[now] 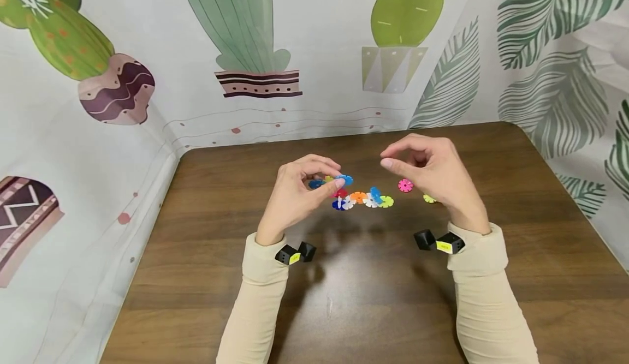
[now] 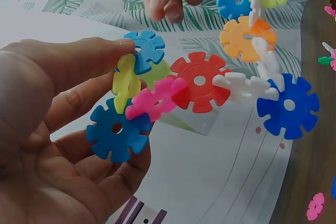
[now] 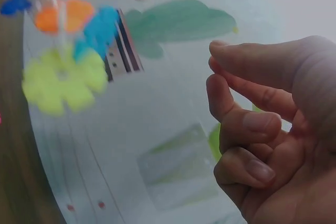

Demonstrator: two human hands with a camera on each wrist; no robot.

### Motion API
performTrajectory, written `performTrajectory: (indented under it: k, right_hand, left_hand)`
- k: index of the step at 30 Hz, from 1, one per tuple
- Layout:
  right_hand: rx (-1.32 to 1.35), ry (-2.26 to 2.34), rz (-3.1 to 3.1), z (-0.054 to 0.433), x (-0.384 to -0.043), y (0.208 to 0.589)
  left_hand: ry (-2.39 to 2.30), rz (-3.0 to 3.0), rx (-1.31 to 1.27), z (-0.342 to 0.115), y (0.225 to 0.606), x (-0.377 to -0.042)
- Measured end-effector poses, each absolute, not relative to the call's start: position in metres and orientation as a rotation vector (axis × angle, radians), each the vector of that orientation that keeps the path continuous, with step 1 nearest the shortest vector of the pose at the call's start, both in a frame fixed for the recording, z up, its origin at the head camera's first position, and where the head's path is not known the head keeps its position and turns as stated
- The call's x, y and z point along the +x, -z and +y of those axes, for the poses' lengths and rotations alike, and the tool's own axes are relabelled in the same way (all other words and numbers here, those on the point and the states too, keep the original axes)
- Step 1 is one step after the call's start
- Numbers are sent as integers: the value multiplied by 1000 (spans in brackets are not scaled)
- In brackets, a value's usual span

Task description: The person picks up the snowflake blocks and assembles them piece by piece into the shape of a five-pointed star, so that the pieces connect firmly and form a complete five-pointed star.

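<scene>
In the head view my left hand (image 1: 304, 192) pinches one end of a chain of interlocking notched plastic discs (image 1: 358, 197), held above the table. In the left wrist view the thumb presses on a light blue disc (image 2: 148, 51) joined to a yellow disc (image 2: 126, 83). A darker blue disc (image 2: 118, 132) lies against the curled fingers. Pink, red (image 2: 200, 81), white, deep blue and orange discs (image 2: 248, 38) follow along the chain to a yellow-green one. My right hand (image 1: 432, 170) hovers apart from the chain, fingers loosely bent, nothing between thumb and index finger.
A loose pink disc (image 1: 405, 185) and a yellow-green disc (image 1: 429, 198) lie beneath the right hand on the brown wooden table (image 1: 363, 298). More loose pieces, including a pink one (image 2: 315, 206), show at the left wrist view's edge. A cactus-print cloth (image 1: 329, 36) hangs behind the table.
</scene>
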State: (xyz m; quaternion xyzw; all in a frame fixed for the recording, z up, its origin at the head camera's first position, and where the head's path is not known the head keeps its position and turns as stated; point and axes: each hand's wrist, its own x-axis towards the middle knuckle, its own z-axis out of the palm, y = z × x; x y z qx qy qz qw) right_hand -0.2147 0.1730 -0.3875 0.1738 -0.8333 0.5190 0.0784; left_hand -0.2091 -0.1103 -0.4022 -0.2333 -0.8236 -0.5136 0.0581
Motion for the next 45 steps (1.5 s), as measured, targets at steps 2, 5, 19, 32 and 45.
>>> performTrajectory:
  k: [2, 5, 19, 32, 45]
  right_hand:
    - [465, -1554, -2496, 181, -215, 386]
    - [382, -1554, -2505, 191, -215, 385]
    - [215, -1472, -2598, 217, -224, 395]
    - [227, -1321, -2880, 236, -245, 422]
    - [270, -1107, -3199, 246, -270, 462]
  left_hand:
    - [1561, -2494, -703, -111, 402, -209]
    - [1576, -2492, -698, -112, 403, -209]
    - [1570, -2488, -641, -117, 402, -211]
    - [1560, -2487, -625, -121, 402, -212]
    - [1559, -2497, -628, -121, 402, -212]
